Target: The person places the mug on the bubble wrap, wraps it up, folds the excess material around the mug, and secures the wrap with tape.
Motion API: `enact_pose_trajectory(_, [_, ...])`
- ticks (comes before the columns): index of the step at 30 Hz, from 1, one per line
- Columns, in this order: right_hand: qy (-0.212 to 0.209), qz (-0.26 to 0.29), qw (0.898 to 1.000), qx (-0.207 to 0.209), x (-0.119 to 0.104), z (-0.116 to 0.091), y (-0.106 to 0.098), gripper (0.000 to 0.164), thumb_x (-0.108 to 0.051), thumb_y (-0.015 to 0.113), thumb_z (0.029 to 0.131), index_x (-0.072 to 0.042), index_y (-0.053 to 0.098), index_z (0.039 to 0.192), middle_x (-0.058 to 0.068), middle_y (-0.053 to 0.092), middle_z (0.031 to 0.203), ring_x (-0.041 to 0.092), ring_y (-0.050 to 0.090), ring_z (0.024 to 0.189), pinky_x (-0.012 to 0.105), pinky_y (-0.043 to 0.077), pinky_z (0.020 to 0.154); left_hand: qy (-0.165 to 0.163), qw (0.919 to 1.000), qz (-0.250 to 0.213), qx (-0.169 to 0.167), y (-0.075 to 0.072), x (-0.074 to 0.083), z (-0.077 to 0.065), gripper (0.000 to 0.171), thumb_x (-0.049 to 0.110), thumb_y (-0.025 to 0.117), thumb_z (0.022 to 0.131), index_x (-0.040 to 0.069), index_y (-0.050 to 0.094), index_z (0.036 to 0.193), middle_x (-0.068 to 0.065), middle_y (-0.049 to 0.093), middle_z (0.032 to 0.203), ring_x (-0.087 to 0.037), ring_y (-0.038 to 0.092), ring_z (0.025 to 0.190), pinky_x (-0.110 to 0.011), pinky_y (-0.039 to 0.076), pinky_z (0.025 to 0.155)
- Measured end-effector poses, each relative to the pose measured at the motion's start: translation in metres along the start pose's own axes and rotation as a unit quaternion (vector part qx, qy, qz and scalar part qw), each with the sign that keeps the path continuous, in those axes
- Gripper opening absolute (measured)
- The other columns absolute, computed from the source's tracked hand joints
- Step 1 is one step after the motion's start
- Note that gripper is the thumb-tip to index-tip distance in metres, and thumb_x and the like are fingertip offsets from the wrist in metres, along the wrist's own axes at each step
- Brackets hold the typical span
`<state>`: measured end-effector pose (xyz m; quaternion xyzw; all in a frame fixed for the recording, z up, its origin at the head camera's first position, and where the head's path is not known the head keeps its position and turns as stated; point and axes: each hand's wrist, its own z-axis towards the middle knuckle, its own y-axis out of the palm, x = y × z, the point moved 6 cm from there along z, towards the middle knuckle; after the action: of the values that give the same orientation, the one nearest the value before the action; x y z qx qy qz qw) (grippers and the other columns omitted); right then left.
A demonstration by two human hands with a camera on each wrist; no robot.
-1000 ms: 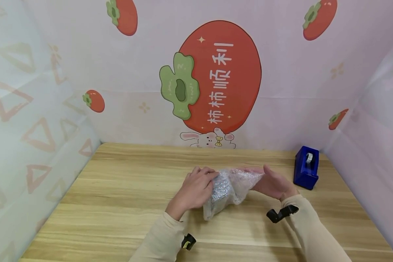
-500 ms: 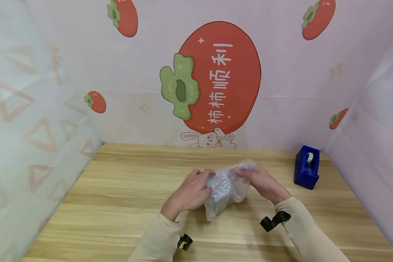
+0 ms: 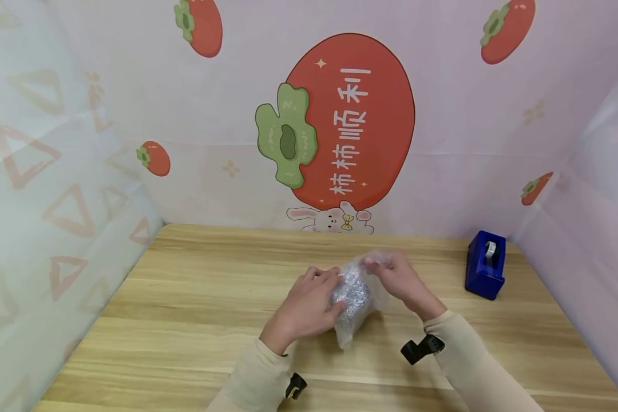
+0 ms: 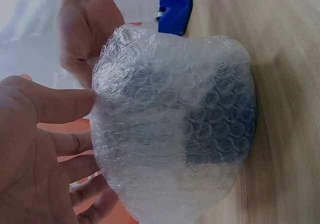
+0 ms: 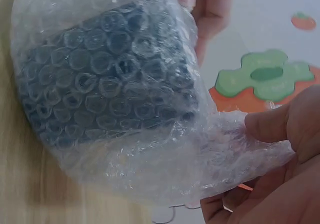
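Observation:
A bundle in clear bubble wrap (image 3: 354,297) stands at the middle of the wooden table in the head view. Through the bubbles shows a dark blue-grey object (image 5: 105,71), its kind blurred by the layers. My left hand (image 3: 309,306) grips the bundle from the left, thumb on the near side and fingers over the top. At the other side, my right hand (image 3: 404,283) pinches the wrap's loose end (image 5: 240,149) between thumb and fingers. That end is gathered and drawn against the bundle's upper right in the head view.
A blue tape dispenser (image 3: 486,266) with a small roll of tape (image 3: 490,249) stands at the table's back right. Printed cloth walls (image 3: 443,143) close off the back and both sides of the wooden table (image 3: 211,286).
My right hand, earlier open behind the wrap's spread flap, has pinched the flap and moved left toward the bundle with it. My left thumb now shows on the near side.

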<state>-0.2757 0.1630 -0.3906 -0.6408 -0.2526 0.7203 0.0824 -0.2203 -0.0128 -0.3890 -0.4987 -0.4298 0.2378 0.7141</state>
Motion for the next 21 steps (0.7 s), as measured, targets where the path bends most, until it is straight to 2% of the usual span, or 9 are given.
enact_pose_trajectory(4, [-0.075,-0.083,0.994,0.012,-0.014,-0.005,0.006,0.018,-0.001,0.061,0.098,0.003,0.074,0.111,0.015,0.073,0.109,0.028,0.067,0.099,0.043,0.057,0.082,-0.006,1.0,0.004,0.001,0.0,0.001,0.001,0.049,0.033,0.066,0.098,0.006,0.058,0.137,-0.009,0.053,0.148,-0.026,0.047,0.129,-0.046,0.043,0.104])
enact_pose_trajectory(5, [-0.091,-0.097,0.991,0.016,-0.016,-0.005,0.007,0.018,0.001,0.062,0.098,0.003,0.074,0.111,0.015,0.073,0.11,0.03,0.067,0.105,0.046,0.057,0.086,-0.007,1.0,0.001,0.002,0.0,0.001,0.001,0.049,0.033,0.066,0.097,0.006,0.058,0.138,-0.009,0.054,0.146,-0.026,0.047,0.128,-0.046,0.043,0.104])
enact_pose_trajectory(7, [-0.104,-0.109,0.988,0.021,-0.018,-0.006,0.007,0.017,0.002,0.063,0.097,0.003,0.074,0.11,0.016,0.073,0.109,0.032,0.068,0.105,0.048,0.057,0.086,-0.007,1.0,-0.001,0.003,0.0,0.0,0.002,0.053,0.034,0.067,0.097,0.007,0.055,0.141,-0.007,0.055,0.144,-0.026,0.048,0.127,-0.046,0.043,0.103])
enact_pose_trajectory(9, [-0.091,-0.103,0.99,0.023,-0.015,-0.006,0.005,0.018,0.001,0.062,0.097,0.002,0.074,0.11,0.016,0.073,0.109,0.031,0.068,0.103,0.046,0.057,0.084,-0.007,1.0,0.001,0.002,0.002,-0.001,0.004,0.058,0.036,0.066,0.096,0.011,0.051,0.146,-0.006,0.056,0.142,-0.026,0.047,0.124,-0.045,0.044,0.1])
enact_pose_trajectory(14, [-0.031,-0.048,0.998,0.015,-0.006,-0.005,0.001,0.019,-0.004,0.059,0.101,0.003,0.074,0.111,0.016,0.073,0.109,0.028,0.069,0.098,0.042,0.059,0.081,-0.014,0.9996,0.016,-0.017,0.008,-0.002,0.012,0.063,0.042,0.061,0.094,0.023,0.048,0.152,-0.003,0.054,0.135,-0.024,0.044,0.117,-0.041,0.044,0.092])
enact_pose_trajectory(21, [0.004,0.003,1.0,0.014,-0.003,0.0,-0.001,0.023,-0.007,0.057,0.103,0.006,0.071,0.114,0.019,0.072,0.109,0.031,0.068,0.102,0.043,0.058,0.085,-0.021,0.9987,0.04,-0.023,0.009,-0.003,0.019,0.06,0.047,0.057,0.093,0.024,0.053,0.149,-0.004,0.052,0.13,-0.024,0.043,0.112,-0.039,0.043,0.089])
